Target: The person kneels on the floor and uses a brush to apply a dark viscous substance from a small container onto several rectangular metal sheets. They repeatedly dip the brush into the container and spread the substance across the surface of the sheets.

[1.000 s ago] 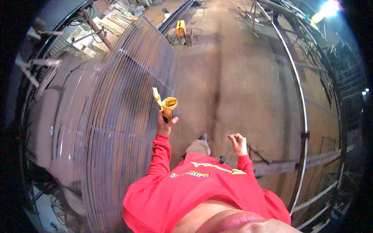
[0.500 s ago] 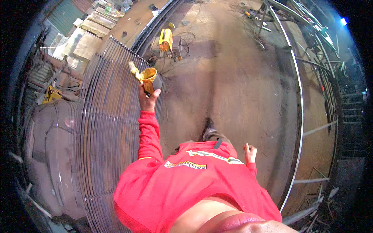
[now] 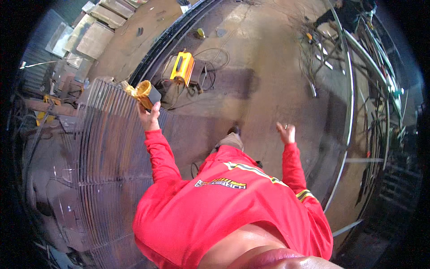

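Out ahead on the left, my left hand (image 3: 150, 117) is closed around a paint cup (image 3: 154, 95), dark outside and smeared yellow-orange within. A paintbrush (image 3: 129, 88) coated in yellowish paint shows beside the cup's rim, at the same hand. Whether the fingers pinch its handle or it leans on the cup is hidden. My right hand (image 3: 286, 132) hangs out in front on the right, its fingers curled in, with no object visible in it. A small glint on a finger looks like a ring. Below the cup stretches a row of long parallel metal bars (image 3: 114, 148).
A yellow-orange machine (image 3: 182, 68) with looped cables sits on the floor ahead. Long dark rails (image 3: 156, 47) run past it. Metal framing (image 3: 350, 89) lines the right side, where a person in dark clothes (image 3: 344, 17) is partly visible. Flat slabs (image 3: 95, 40) lie far left.
The view has shifted forward, and the bars and yellow machine appear closer. My left hand has moved left with the cup; my right hand has swung forward, away from my body.
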### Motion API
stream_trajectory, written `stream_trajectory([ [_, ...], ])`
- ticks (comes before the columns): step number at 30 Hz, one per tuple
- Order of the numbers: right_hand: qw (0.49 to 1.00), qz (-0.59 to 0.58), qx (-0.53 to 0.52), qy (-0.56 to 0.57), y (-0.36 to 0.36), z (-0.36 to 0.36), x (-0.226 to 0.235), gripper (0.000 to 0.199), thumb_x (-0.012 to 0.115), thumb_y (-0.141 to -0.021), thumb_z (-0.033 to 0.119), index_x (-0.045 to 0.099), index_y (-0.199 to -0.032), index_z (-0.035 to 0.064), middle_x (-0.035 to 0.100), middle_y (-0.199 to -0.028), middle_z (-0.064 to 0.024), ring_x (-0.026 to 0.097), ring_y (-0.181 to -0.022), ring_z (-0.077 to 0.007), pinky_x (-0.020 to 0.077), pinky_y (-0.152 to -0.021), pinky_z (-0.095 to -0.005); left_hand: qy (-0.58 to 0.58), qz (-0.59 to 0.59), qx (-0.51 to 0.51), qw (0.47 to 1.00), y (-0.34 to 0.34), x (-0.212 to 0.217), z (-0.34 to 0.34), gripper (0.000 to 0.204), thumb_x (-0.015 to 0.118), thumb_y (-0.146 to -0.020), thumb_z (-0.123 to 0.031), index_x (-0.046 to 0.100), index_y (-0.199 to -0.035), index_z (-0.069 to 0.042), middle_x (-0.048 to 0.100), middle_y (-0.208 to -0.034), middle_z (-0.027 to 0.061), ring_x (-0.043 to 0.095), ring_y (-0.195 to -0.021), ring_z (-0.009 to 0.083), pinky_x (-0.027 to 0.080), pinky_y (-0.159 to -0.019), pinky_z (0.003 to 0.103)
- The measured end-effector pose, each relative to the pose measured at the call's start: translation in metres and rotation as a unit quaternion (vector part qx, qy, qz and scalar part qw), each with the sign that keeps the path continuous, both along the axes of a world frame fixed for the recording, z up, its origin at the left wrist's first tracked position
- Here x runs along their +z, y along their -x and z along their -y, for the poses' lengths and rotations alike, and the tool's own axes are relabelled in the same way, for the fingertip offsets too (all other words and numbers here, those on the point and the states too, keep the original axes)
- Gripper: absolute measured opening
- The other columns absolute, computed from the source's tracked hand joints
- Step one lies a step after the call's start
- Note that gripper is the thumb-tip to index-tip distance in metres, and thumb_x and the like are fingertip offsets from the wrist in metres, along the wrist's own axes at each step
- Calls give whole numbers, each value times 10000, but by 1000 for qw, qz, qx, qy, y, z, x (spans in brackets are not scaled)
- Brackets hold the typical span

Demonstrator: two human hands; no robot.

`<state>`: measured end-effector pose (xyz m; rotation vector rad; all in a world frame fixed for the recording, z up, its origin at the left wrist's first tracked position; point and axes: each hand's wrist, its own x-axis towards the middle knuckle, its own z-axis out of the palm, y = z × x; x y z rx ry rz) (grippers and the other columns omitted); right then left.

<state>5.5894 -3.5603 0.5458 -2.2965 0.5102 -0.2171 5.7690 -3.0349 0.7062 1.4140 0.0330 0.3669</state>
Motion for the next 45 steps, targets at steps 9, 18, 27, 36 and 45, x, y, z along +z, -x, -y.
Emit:
stream_trajectory([
  [9,882,-229,-348,-221,-74,155,-57,312,752,-718,279,633,-684,-7,603,-580,-86,530,-434,-155,427,-397,-299,4,0,36,999,-277,20,129,487,736,-724,-87,454,-1119,-56,529,-1020,23,521,-833,86,436,-677,213],
  [18,930,-342,92,94,-663,284,-111,359,617,-752,404,688,-806,56,670,-811,-162,653,-757,-306,494,-681,-410,-8,-51,207,977,-498,-64,201,570,745,-696,-30,437,-1175,-15,506,-1135,65,514,-1030,175,420,-902,308],
  [27,927,-245,248,138,-1148,52,-199,379,717,-705,436,704,-752,61,675,-790,-158,652,-797,-312,497,-744,-414,-22,-163,343,925,-666,-203,242,840,707,-694,-40,258,-1403,9,414,-1326,96,431,-1174,194,358,-980,308],
  [36,960,-252,101,74,-1393,-146,-551,639,794,-600,459,651,-996,-21,655,-1022,-186,610,-1016,-316,478,-876,-401,-16,-302,488,819,-891,-425,238,391,658,-781,-157,531,-1138,-62,568,-1023,49,544,-832,141,482,-619,259],
  [45,905,-350,214,116,-1506,-197,-677,987,876,-384,561,534,-1125,5,628,-1079,-170,604,-1023,-319,493,-869,-402,58,-321,576,750,-934,-498,292,731,811,-646,-375,462,-1213,-72,545,-1014,45,509,-776,146,415,-557,255],
])
